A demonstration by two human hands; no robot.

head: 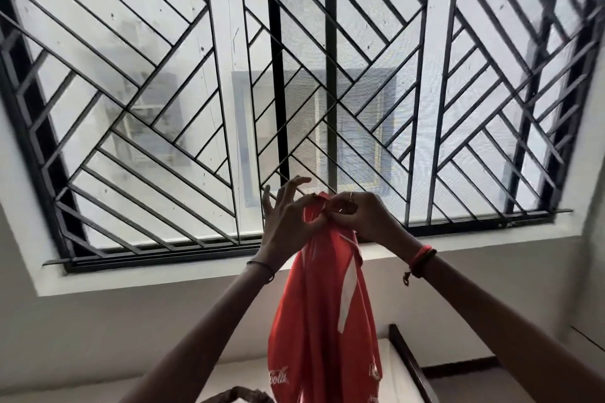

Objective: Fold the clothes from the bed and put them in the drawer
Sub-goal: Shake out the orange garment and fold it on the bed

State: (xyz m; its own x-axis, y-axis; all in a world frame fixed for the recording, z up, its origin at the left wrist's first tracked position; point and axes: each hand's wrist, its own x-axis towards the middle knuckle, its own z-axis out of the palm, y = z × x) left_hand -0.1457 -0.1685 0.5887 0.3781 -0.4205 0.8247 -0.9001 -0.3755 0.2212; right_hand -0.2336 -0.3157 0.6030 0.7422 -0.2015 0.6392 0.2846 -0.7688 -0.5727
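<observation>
- Bed (242, 375) linen, white, lay along the bottom of the view, nearest the camera. A dark wooden frame (411, 360) ran along its right edge, and a dark crumpled cloth (240, 395) just showed at the bottom edge. What that cloth was could not be told.
- Both forearms rose from the bottom corners, with a thin band (262, 267) on the left wrist and red and dark bands (422, 260) on the right.
- Between the forearms the red shirt (322, 321), with white stripes and white lettering low down, hung free above the bed. Its lower end was cut off by the frame edge.
- It was probably held high so that its own weight drew it straight and an edge could be found before folding.
- The left hand (288, 219) pinched the bunched top of the shirt between thumb and forefinger, and its other fingers fanned out above.
- The right hand (363, 216), with a ring (351, 196) on one finger, curled its fingers round the same bunch and touched the left hand.
- The shirt thus hung directly below the two hands.
- No fold looked made yet, and no drawer was in view.
- Farthest off, a black diagonal grille (276, 75) covered a wide window above a white ledge (196, 278).
</observation>
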